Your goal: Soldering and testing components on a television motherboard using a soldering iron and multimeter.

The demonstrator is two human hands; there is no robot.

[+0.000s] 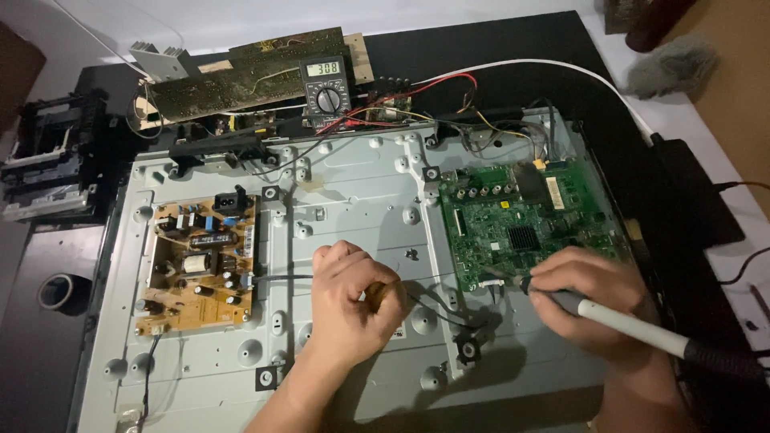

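- Left hand [353, 293] fisted, fingers closed round a small yellowish thing, mostly hidden; dark wire [437, 309] runs from it.
- Right hand [589, 297] pinches a white-handled tool [634, 325] pen-style, tip at the green board [525, 224] edge, likely for steadiness.
- Tip contact hidden by fingers.
- Meter [327, 88] propped behind, display facing the person.

Probe tip [525, 282] (under fingers) — unseen
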